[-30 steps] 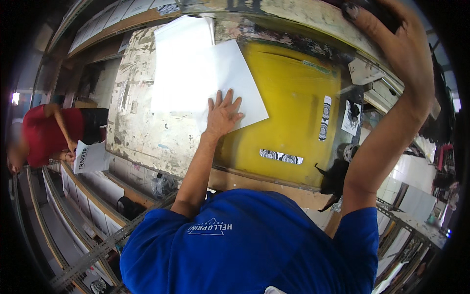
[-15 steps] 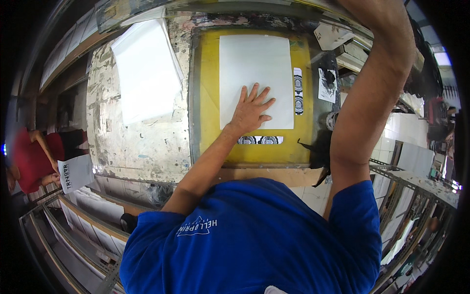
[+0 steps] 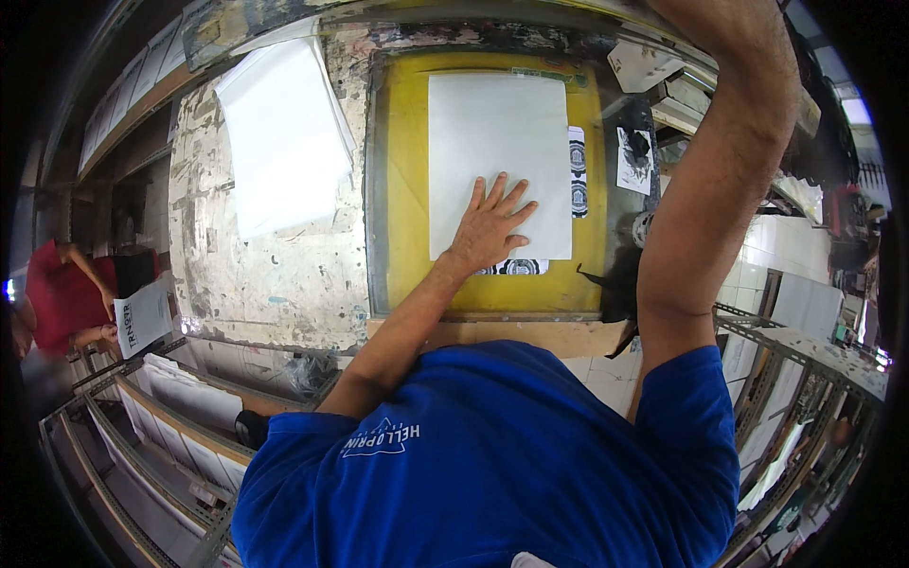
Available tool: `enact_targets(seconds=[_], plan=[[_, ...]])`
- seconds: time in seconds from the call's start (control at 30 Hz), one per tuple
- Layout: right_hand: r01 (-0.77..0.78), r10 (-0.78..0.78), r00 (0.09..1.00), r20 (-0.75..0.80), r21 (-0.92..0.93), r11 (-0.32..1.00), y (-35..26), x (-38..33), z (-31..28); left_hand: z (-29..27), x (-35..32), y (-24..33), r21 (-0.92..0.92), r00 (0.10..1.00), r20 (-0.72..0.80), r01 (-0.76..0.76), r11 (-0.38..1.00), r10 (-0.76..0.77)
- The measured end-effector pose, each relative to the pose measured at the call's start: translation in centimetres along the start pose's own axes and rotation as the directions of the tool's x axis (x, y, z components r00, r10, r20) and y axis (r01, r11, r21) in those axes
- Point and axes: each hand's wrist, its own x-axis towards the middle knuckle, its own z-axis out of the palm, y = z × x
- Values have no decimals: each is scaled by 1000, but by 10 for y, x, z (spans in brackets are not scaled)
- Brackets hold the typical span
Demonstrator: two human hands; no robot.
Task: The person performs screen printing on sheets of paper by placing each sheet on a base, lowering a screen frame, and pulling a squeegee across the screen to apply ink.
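Observation:
My left hand (image 3: 490,227) lies flat with fingers spread on a white sheet of paper (image 3: 497,123). The sheet rests on a yellow panel (image 3: 402,208) set in a dark border. Beside the sheet's right edge is a strip with black round prints (image 3: 579,170). A second printed strip (image 3: 524,268) shows partly from under the lower edge of the sheet. My right forearm (image 3: 724,180) reaches up past the top right, and the hand itself is beyond the picture's edge.
A stack of white sheets (image 3: 284,142) lies on the paint-stained board (image 3: 204,218) to the left. A small ink-smeared paper (image 3: 634,161) is at the right. Metal racks (image 3: 189,454) stand on both sides. A person in red (image 3: 57,293) holds a printed bag-like sheet (image 3: 144,317) at far left.
My left hand and the white sheet have slid slightly down and to the right, covering more of the lower printed strip. The person at far left has shifted a little.

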Motion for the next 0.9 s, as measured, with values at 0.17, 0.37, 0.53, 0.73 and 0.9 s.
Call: enact_targets(seconds=[0.17, 0.37, 0.53, 0.73, 0.9], plan=[[-93, 81, 993, 81, 148, 985, 22, 8, 3, -1, 1, 0, -4, 1000, 2, -4, 1000, 4], [-107, 106, 991, 78, 17, 994, -8, 4, 0, -2, -1, -2, 22, 999, 2, -32, 999, 32], [17, -17, 998, -56, -2, 1000, -8, -14, 17, -44, -1, 3, -49, 951, -308, -32, 998, 15], [68, -70, 997, -46, -45, 997, -25, -71, 33, -144, -46, 20, -659, 459, -752, -513, 550, -473], [-174, 188, 979, 83, -160, 972, -64, -151, 62, -150, -112, 24, -895, 506, -445, -220, 388, -739]])
